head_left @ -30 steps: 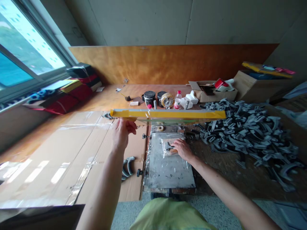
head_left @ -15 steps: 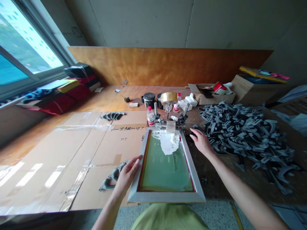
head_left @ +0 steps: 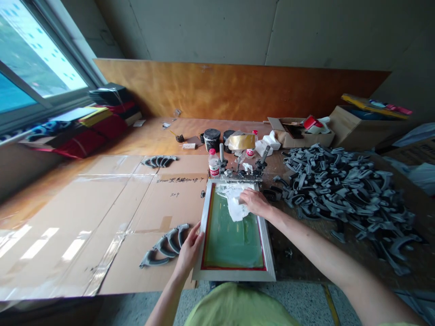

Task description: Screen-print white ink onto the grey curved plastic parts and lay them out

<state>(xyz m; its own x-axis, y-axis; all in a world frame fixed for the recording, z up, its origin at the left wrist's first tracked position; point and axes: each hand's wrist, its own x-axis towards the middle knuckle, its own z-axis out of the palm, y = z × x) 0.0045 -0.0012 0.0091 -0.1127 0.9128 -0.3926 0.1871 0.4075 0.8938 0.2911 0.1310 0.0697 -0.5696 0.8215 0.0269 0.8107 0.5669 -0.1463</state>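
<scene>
A screen-printing frame [head_left: 205, 267] with green mesh lies flat on the bench in front of me. My left hand [head_left: 190, 248] grips its left edge near the front corner, fingers curled on the aluminium rim. My right hand [head_left: 254, 202] reaches onto the far part of the mesh and closes on a squeegee sitting in a smear of white ink [head_left: 235, 209]. The frame's hinge clamp [head_left: 238, 173] is at its far end.
A few grey curved plastic parts [head_left: 165, 246] lie on cardboard left of the frame, a few more [head_left: 159, 161] farther back. A big heap of the same parts [head_left: 343, 188] fills the right. Ink jars [head_left: 212, 138], bottles and a tape roll [head_left: 240, 141] stand behind. Cartons sit at the back right.
The raised frame has been swung down flat over the plate. My left hand slid to its front left edge. My right hand left the plate, went out right, then onto the squeegee.
</scene>
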